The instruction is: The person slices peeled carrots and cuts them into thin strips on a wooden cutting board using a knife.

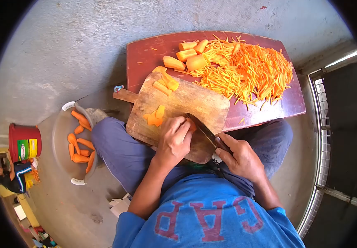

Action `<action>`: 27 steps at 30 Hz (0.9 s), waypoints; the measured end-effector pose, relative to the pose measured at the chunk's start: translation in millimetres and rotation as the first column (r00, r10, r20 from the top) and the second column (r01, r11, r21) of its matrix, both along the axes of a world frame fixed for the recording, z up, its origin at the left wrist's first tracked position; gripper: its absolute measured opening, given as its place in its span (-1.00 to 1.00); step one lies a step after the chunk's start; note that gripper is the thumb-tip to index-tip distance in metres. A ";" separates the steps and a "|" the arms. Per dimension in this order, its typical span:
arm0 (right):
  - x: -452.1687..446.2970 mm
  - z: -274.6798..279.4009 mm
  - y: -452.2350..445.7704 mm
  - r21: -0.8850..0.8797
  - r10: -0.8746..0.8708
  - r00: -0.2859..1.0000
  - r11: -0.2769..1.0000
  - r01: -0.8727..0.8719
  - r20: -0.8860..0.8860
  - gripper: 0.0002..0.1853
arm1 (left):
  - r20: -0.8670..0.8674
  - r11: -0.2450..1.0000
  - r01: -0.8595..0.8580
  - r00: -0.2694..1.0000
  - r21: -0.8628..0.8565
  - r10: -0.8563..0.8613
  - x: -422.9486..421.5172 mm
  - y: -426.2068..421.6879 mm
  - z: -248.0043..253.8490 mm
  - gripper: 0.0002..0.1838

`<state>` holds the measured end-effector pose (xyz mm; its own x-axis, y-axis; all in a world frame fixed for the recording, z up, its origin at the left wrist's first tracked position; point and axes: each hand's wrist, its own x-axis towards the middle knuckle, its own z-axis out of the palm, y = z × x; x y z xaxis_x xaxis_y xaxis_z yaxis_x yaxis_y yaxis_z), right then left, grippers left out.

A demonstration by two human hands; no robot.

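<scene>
My left hand is closed over a carrot piece on the wooden cutting board; most of the piece is hidden under the fingers. Wrapped round the dark handle of a knife is my right hand, its blade standing right beside the left fingertips. Thin carrot slices lie on the board left of my left hand. Farther up the board rest more flat slices and a cut piece. Beyond it, peeled carrot chunks sit beside a large heap of carrot strips.
The board lies partly on a dark red table against the wall. On the floor to the left stands a grey basin with several whole carrots. Past it is a red bucket. Another person's sleeve shows at far left.
</scene>
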<state>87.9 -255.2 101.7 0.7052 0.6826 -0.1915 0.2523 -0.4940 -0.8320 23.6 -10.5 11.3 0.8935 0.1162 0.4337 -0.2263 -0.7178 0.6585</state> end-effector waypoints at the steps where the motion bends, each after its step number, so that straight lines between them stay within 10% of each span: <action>1: -3.0 -1.8 0.1 0.019 -0.021 1.000 1.000 0.021 -0.002 -0.66 | 0.002 1.000 0.013 1.000 0.023 -0.013 -1.7 0.1 -2.1 -0.71; 12: -36.4 24.9 4.7 -0.162 0.091 0.984 0.985 -0.066 0.154 -0.59 | -0.053 0.956 0.117 0.993 0.270 -0.106 -3.0 1.6 -2.7 -0.72; 27: -14.6 7.9 22.8 -0.062 0.077 0.993 0.995 -0.072 0.092 -0.71 | 0.009 0.983 0.067 0.998 0.169 -0.070 -2.3 -0.1 -14.0 -0.65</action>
<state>73.3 -232.4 109.6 0.6695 0.7236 -0.1678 0.3660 -0.5179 -0.7732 21.3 -10.6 -2.7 0.8903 -0.0209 0.4550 -0.2876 -0.8004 0.5259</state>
